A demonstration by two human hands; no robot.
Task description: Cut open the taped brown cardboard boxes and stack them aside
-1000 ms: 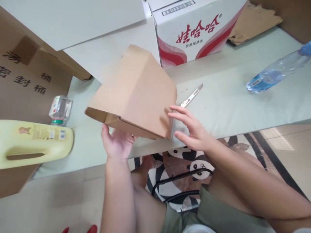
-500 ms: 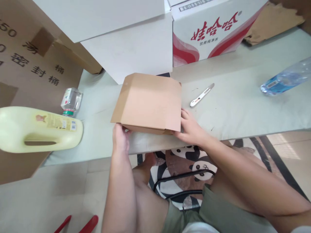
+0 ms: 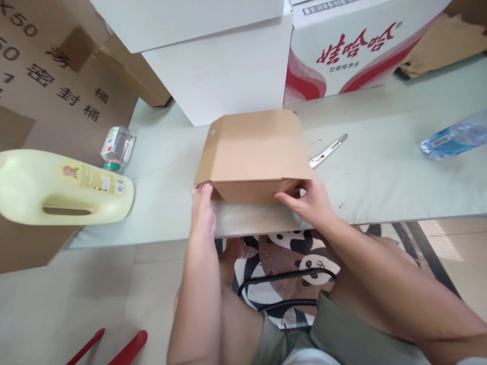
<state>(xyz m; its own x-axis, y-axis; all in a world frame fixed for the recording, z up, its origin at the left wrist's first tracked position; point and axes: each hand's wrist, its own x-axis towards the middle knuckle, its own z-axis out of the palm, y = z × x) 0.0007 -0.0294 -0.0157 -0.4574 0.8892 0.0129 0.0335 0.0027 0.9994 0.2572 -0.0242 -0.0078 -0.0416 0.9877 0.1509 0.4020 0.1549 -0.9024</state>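
A brown cardboard box (image 3: 258,147) sits on the cloth-covered table, its lid sloping over the top and its front wall showing below the lid's edge. My left hand (image 3: 203,208) grips the front left corner, thumb at the wall, with the other fingers partly hidden under the lid flap. At the front right corner, my right hand (image 3: 314,203) holds the box, its thumb pressed on the front wall and its fingers around the side. To the right of the box lies a white utility knife (image 3: 329,151).
White cartons (image 3: 224,76) and a red-and-white water carton (image 3: 342,61) stand behind. Left are a pale yellow jug (image 3: 68,187), a small clear bottle (image 3: 117,147) and a large brown carton (image 3: 49,121). A water bottle (image 3: 452,139) lies right on the table (image 3: 384,177).
The view has shifted slightly. More of the box's front wall shows under the lid. My right hand has moved from the box's side to its front corner, thumb on the wall.
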